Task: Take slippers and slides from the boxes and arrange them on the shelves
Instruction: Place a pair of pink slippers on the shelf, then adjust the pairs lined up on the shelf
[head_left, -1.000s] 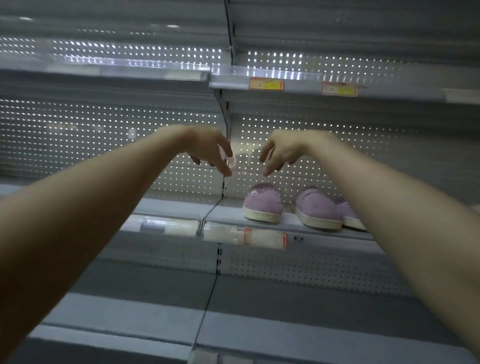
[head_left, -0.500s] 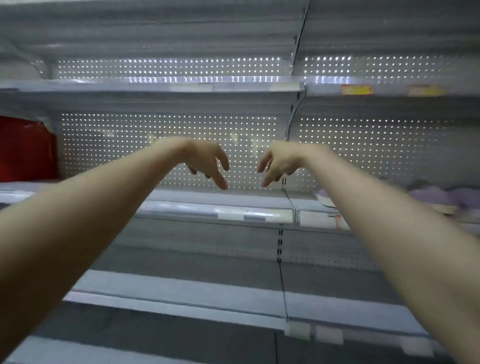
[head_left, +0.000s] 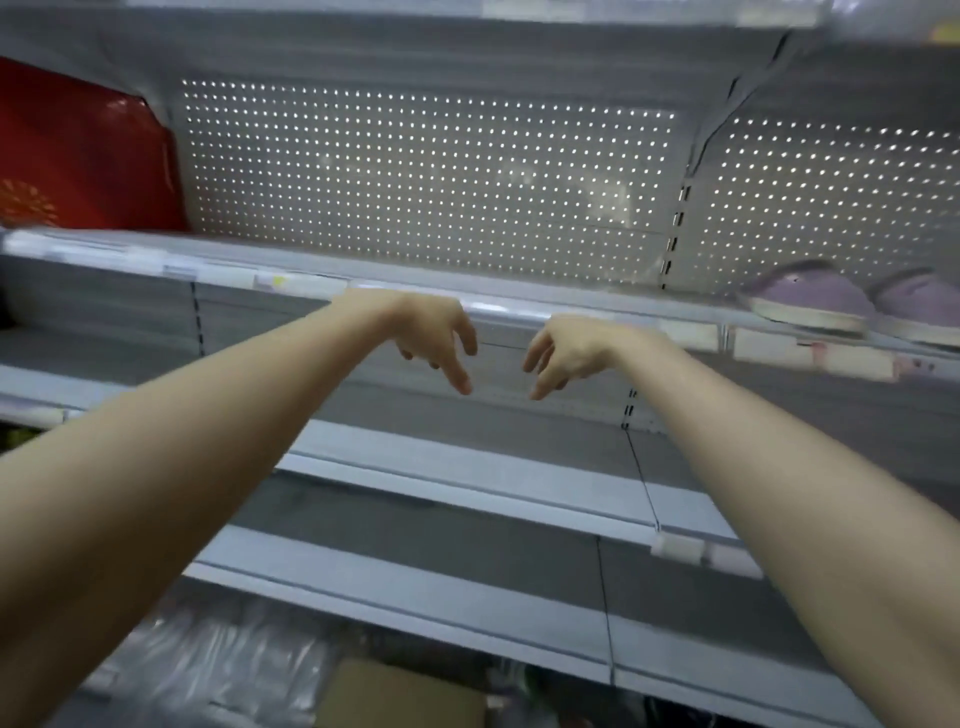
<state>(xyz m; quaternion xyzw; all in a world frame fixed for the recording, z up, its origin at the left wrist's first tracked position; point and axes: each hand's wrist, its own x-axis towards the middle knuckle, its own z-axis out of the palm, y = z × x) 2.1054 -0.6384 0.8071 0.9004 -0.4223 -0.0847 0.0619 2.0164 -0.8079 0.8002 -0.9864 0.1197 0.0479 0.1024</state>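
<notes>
Rightward, purple slippers (head_left: 810, 300), shelf labels (head_left: 852, 359) (illegible)

Purple slipper (head_left: 810, 299), on the shelf (head_left: 691, 306) well right of the right hand (head_left: 566, 353): outline smeared, surface detail unreadable. Second purple slipper (head_left: 922, 306), farther right: cut off by the picture's edge.

Price labels (head_left: 852, 358) on the rail beneath them: print too blurred to read.

Red item (head_left: 78, 156), above and far left of the left hand (head_left: 436, 338): cut by the left edge, its gold mark indistinct.

Clear plastic wrap (head_left: 218, 660), low and left of the left hand: blurred, contents cannot be told.

Cardboard box (head_left: 400, 696), below both hands: cut by the bottom edge, inside hidden.

Left forearm (head_left: 156, 493) and right forearm (head_left: 805, 519): both run out of frame.
</notes>
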